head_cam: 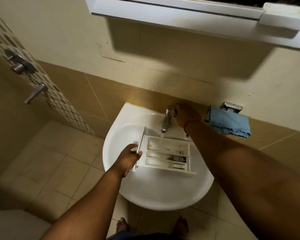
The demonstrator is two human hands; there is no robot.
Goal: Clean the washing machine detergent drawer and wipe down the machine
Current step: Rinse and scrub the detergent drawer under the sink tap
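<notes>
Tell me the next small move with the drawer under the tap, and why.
Probably slide the detergent drawer with the left hand so the stream reaches the stained nearer compartments; water from the tap, held by the right hand, falls only into the far one.

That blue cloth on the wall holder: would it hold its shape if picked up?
Probably not: the blue cloth drapes in soft folds over the wall holder, so it is likely floppy. It looks thin, so probably light. It hangs away from the running water, so likely dry.
</notes>
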